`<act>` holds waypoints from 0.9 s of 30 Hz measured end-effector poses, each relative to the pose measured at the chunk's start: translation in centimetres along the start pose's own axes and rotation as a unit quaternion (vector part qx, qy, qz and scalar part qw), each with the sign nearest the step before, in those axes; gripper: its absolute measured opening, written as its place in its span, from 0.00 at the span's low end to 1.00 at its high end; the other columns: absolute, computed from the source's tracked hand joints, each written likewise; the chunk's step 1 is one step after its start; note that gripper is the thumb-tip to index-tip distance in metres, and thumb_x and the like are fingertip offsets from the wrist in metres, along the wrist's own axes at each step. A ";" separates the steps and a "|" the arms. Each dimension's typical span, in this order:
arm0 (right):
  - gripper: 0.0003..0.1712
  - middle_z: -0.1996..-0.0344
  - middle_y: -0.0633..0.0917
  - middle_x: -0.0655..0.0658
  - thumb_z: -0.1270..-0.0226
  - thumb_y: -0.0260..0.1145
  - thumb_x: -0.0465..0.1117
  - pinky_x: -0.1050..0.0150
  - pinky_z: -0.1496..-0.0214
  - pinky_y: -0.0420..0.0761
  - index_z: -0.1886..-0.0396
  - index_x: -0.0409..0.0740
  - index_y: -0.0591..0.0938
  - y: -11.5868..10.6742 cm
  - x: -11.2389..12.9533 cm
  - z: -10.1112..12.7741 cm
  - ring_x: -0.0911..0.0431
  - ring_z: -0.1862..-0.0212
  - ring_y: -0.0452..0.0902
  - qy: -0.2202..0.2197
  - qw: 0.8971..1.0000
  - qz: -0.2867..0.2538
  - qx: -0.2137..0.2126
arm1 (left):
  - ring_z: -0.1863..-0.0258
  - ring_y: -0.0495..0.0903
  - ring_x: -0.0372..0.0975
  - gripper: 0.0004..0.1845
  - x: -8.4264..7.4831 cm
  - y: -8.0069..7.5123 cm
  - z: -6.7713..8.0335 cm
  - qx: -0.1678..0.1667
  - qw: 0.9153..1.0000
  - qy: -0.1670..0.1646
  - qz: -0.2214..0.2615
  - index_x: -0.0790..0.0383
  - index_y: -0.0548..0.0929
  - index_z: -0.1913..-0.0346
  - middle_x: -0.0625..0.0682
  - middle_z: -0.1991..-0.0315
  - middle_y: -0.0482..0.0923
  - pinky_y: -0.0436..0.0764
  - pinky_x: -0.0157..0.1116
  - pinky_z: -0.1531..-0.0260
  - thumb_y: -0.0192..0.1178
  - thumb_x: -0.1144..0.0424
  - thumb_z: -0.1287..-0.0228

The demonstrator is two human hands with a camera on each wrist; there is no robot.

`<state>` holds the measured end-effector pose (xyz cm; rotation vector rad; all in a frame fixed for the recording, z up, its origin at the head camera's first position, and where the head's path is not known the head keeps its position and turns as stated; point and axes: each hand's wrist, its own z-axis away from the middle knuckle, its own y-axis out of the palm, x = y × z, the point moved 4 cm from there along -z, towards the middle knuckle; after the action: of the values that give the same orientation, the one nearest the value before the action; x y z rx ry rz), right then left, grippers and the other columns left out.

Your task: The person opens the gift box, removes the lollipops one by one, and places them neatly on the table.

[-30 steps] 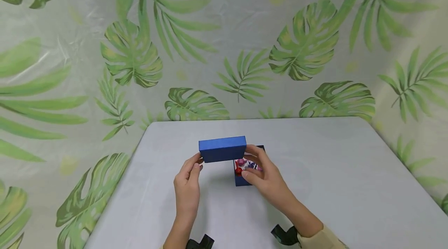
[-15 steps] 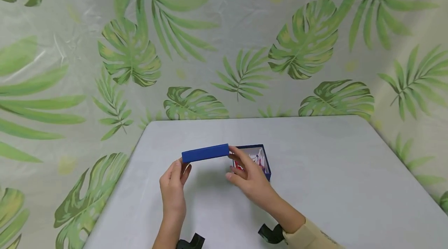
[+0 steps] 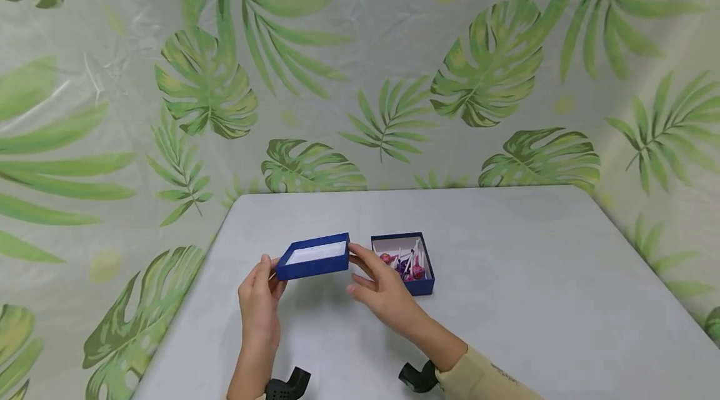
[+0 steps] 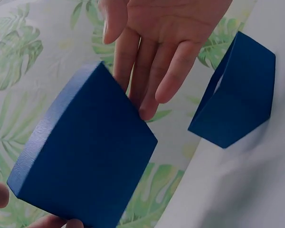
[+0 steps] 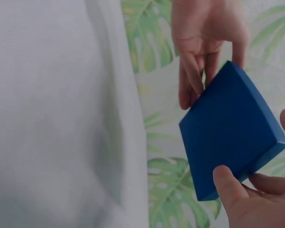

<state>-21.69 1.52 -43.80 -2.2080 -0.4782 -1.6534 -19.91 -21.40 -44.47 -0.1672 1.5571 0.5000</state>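
Note:
A blue box lid is held up over the table, its white inside facing the head camera. My left hand grips its left end, thumb near the corner and fingers beneath. At the lid's right end, my right hand touches it with fairly straight fingers, the thumb apart from it. The right wrist view shows one fingertip against the lid's smooth blue outer face. To the right stands the uncovered blue box, holding several lollipops with white sticks and wrapped red, pink and purple heads.
The box and hands are over a white table, with its far edge behind the box. A leaf-patterned sheet hangs behind and at both sides. Black wrist mounts sit at both wrists.
Both hands have carried the lid left and a little toward me. The lid has been tipped over, so its white inside now shows. The box of lollipops is uncovered to view.

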 end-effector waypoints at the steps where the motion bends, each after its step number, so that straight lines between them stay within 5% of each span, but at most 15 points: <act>1: 0.40 0.23 0.60 0.43 0.28 0.63 0.32 0.57 0.31 0.70 0.21 0.42 0.58 0.1 -0.2 -0.1 0.52 0.24 0.58 0.002 1.000 0.000 0.002 | 0.55 0.81 0.43 0.34 0.1 -0.1 -0.2 0.000 1.000 0.000 -0.008 0.73 0.80 0.47 0.62 0.50 0.78 0.82 0.31 0.48 0.54 0.39 0.27; 11: 0.41 0.21 0.57 0.43 0.28 0.64 0.35 0.57 0.30 0.69 0.20 0.42 0.57 1.8 -2.2 -1.1 0.50 0.23 0.54 0.038 0.999 0.000 0.013 | 0.58 0.81 0.43 0.22 1.4 -1.4 -2.4 -0.017 0.999 0.006 -0.042 0.74 0.81 0.52 0.61 0.50 0.82 0.82 0.31 0.53 0.61 0.53 0.27; 20: 0.42 0.22 0.58 0.41 0.29 0.64 0.34 0.52 0.29 0.67 0.21 0.37 0.56 3.1 -4.1 -2.0 0.49 0.22 0.53 0.071 0.997 0.006 0.019 | 0.52 0.78 0.44 0.14 2.8 -2.5 -3.6 -0.033 0.995 -0.017 -0.088 0.70 0.80 0.44 0.62 0.45 0.79 0.79 0.27 0.60 0.51 0.69 0.26; 27: 0.42 0.23 0.59 0.38 0.30 0.64 0.36 0.51 0.29 0.68 0.22 0.33 0.57 3.8 -5.4 -2.1 0.45 0.22 0.52 0.098 0.995 0.026 0.016 | 0.41 0.75 0.44 0.17 4.3 -2.7 -4.5 -0.028 0.990 -0.032 -0.137 0.68 0.78 0.40 0.60 0.40 0.77 0.76 0.31 0.47 0.46 0.72 0.26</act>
<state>-23.19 -3.13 -48.67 -1.9917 -0.3884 -1.7972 -23.18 -24.81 -49.31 -0.3985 1.4310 0.3298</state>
